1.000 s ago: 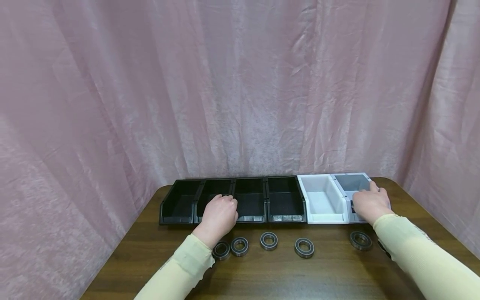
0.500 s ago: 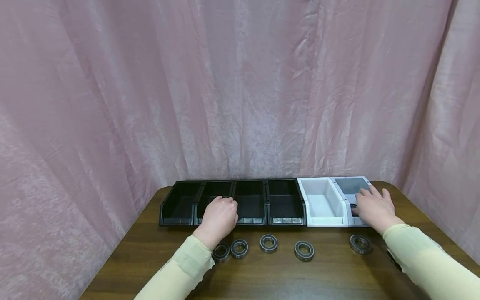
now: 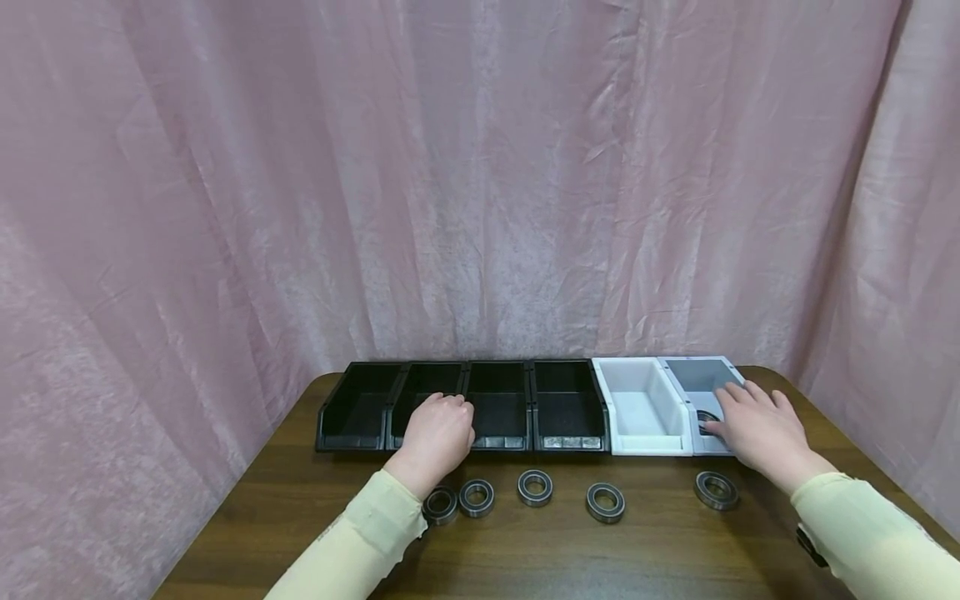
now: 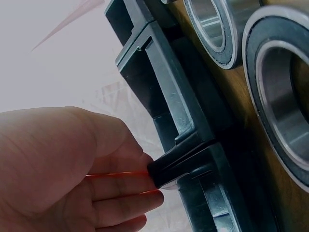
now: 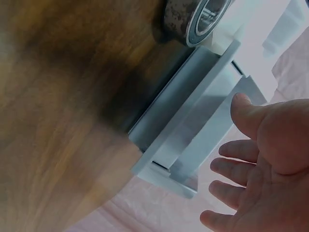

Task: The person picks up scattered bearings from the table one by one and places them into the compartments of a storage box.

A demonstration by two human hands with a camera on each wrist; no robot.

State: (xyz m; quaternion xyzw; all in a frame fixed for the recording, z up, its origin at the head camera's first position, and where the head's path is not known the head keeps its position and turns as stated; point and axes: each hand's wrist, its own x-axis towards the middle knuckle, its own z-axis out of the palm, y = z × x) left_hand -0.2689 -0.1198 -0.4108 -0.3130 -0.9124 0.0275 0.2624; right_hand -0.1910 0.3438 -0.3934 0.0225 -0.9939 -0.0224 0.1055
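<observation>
My left hand [image 3: 437, 435] is at the front of the black bins, between the second bin and the third bin [image 3: 498, 400]. In the left wrist view, its thumb and fingers pinch the front corner where two bin walls [image 4: 181, 159] meet. Spread and relaxed, my right hand [image 3: 765, 433] hovers over the light grey bin [image 3: 697, 375] at the row's right end. A ball bearing [image 3: 705, 419] lies in that bin, partly hidden by my thumb. Nothing shows in the right palm [image 5: 270, 169] in the right wrist view.
Several more ball bearings lie along the wooden table [image 3: 510, 558] before the bins, among them one bearing [image 3: 535, 487] near the middle and another bearing [image 3: 716, 491] below the grey bin. A white bin [image 3: 645, 400] stands beside the grey one. Pink curtain [image 3: 480, 167] hangs behind.
My right hand has opened its fingers and drawn back toward the right, and the bearing in the grey bin shows more. My left hand has stayed at the black bins.
</observation>
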